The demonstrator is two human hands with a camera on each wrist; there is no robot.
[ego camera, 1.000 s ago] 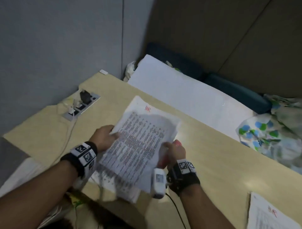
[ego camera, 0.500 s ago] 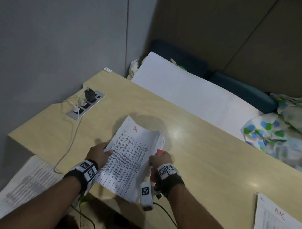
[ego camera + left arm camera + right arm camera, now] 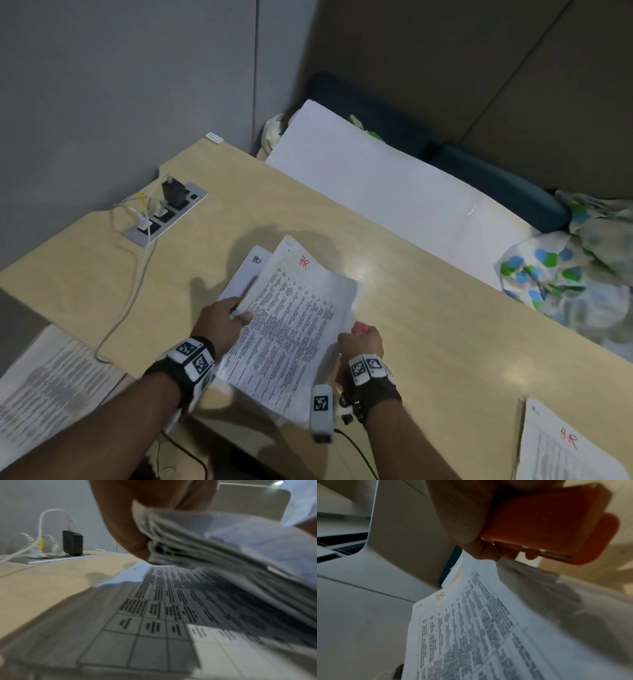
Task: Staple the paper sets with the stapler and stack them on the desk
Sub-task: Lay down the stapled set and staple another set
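Observation:
A paper set (image 3: 291,325) printed with tables and marked "HR" in red hangs just above the desk (image 3: 428,325). My left hand (image 3: 224,317) pinches its left edge, thumb on top; the left wrist view shows the fingers (image 3: 130,534) curled around the bundle of sheets (image 3: 223,545). A lower sheet (image 3: 251,265) peeks out underneath, and the same sheet (image 3: 154,615) lies below the lifted bundle. My right hand (image 3: 359,342) grips the red stapler (image 3: 359,328) at the set's right edge. Up close, the stapler (image 3: 547,523) sits over the paper's (image 3: 471,628) edge.
A power strip (image 3: 164,214) with plugs and cables sits at the desk's left rear. Another "HR" paper set (image 3: 561,448) lies at the front right. More papers (image 3: 48,387) rest low at the left. A white board (image 3: 394,192) and patterned cloth (image 3: 565,267) lie beyond the desk.
Both hands brought the paper set down from in front of me to just above the desk. A second sheet now shows under its top left.

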